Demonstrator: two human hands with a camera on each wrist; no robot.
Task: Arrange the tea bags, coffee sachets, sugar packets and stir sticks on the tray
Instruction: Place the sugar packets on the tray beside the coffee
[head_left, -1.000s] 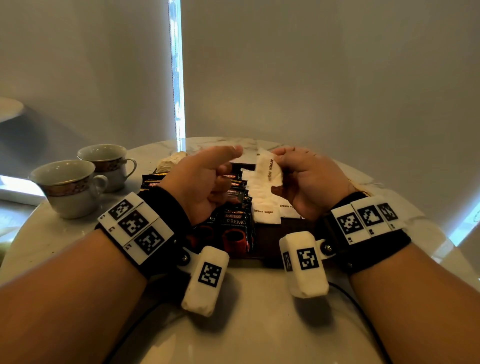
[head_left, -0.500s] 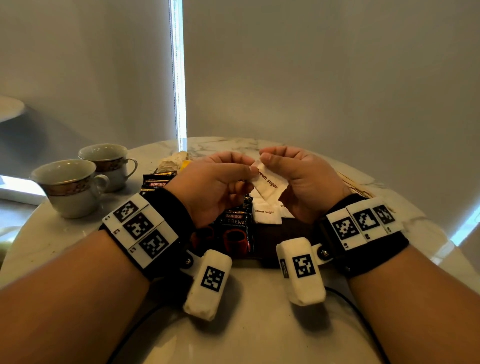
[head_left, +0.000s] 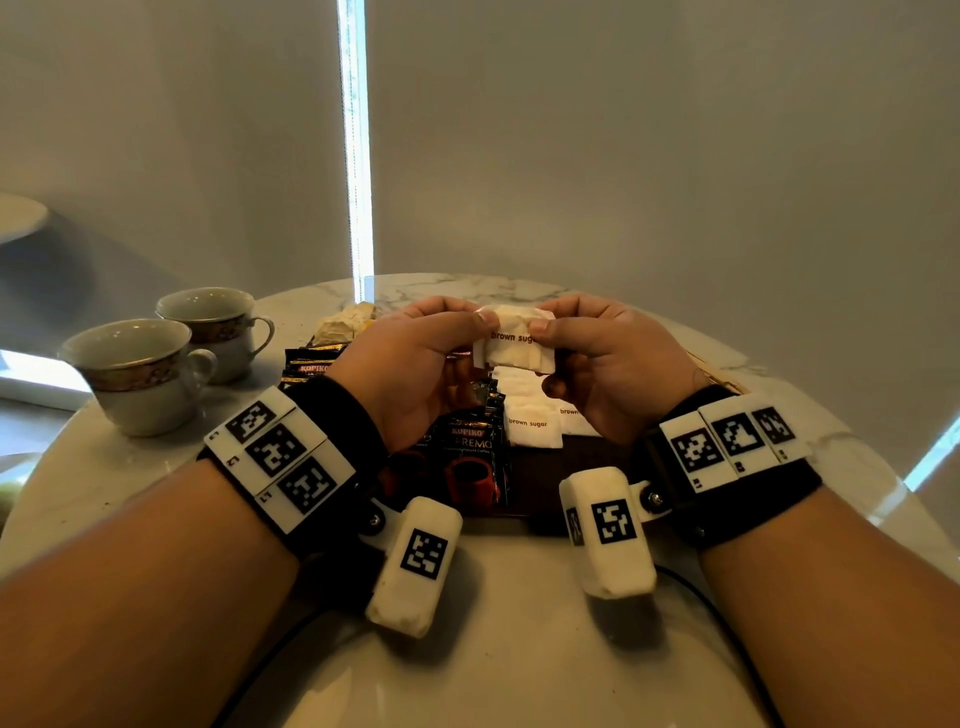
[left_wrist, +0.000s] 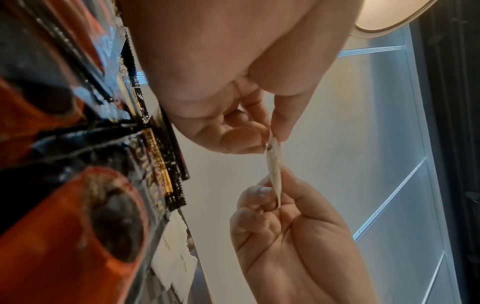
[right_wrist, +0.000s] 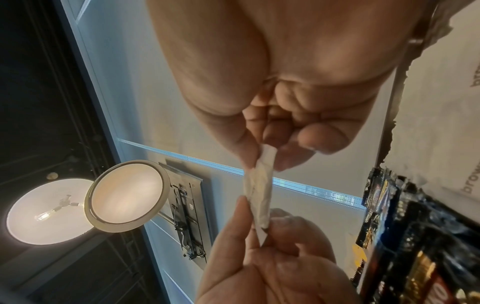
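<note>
A flat white paper sugar packet (head_left: 514, 343), printed "brown sugar", is held level above the tray (head_left: 540, 483) by both hands. Its left end is pinched between the thumb and curled fingers of the left hand (head_left: 415, 364); its right end is pinched the same way by the right hand (head_left: 608, 364). From the wrist views the packet is seen edge-on as a thin, slightly bulged strip.

On the dark tray below, glossy black coffee sachets (head_left: 470, 447) with red cup artwork and serrated edges are overlapped in a row. Just beside them, to the right, matte white sugar packets (head_left: 532, 426) are laid overlapping. Crinkled pale wrappers (head_left: 345, 322) lie beyond the sachets. Two glazed cups (head_left: 137, 369) with patterned bands stand on the round marble table (head_left: 519, 649), left of the tray.
</note>
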